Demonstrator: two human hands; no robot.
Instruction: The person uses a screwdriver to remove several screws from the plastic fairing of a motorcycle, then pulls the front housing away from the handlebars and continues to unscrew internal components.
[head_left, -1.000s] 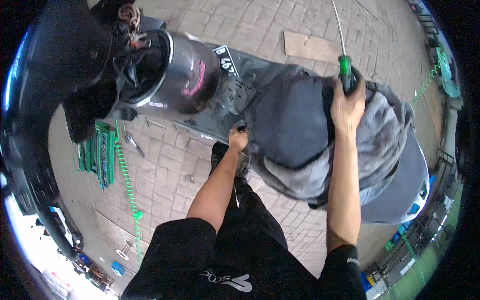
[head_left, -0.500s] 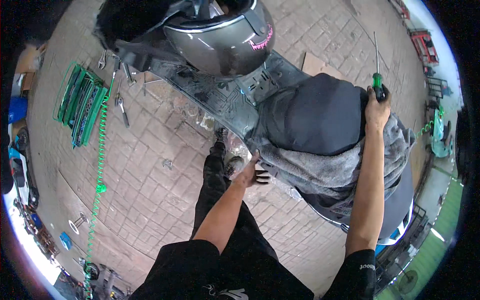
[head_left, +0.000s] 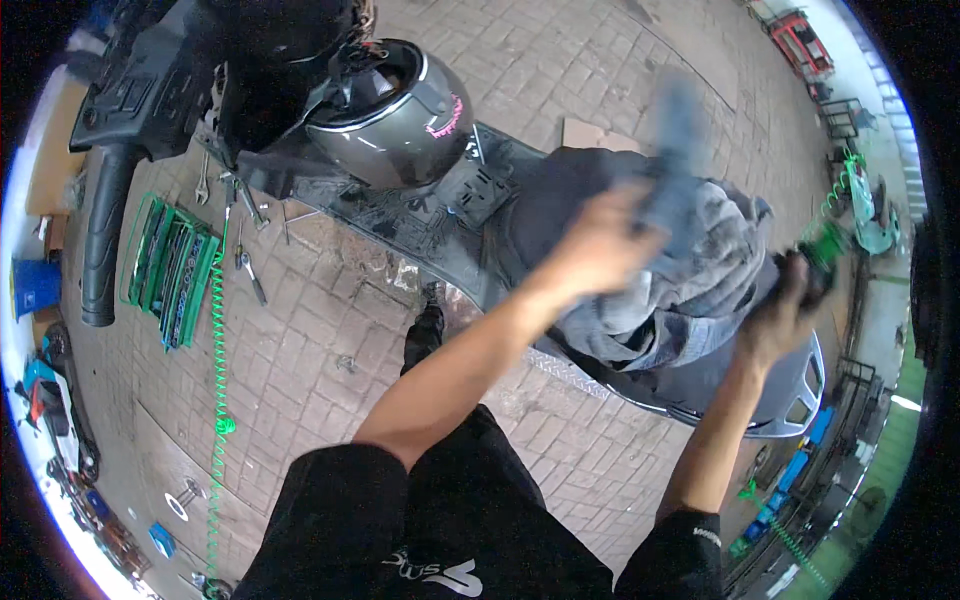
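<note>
My left hand (head_left: 605, 245) is smeared by motion over the scooter's seat (head_left: 550, 195). It appears to grip a dark blue-grey piece (head_left: 682, 150) standing up from the seat, too blurred to name its kind. Bunched beneath and behind it lies a grey towel (head_left: 725, 240). To the right, my right hand (head_left: 785, 305) is closed round a screwdriver (head_left: 825, 245) with a green and black handle; its shaft does not show clearly. A dark grey helmet (head_left: 395, 140) rests on the scooter's footboard (head_left: 365, 215).
A green toolbox (head_left: 170, 265) stands opened on the paved floor at left. A ratchet (head_left: 252, 277) and other hand tools lie beside it. A coiled green air hose (head_left: 220, 370) runs down the left. The handlebar grip (head_left: 105, 240) juts out at upper left.
My left hand has risen from the scooter's near side to above the seat, at the dark piece. My right hand, with the screwdriver, has moved down and right. The view has shifted.
</note>
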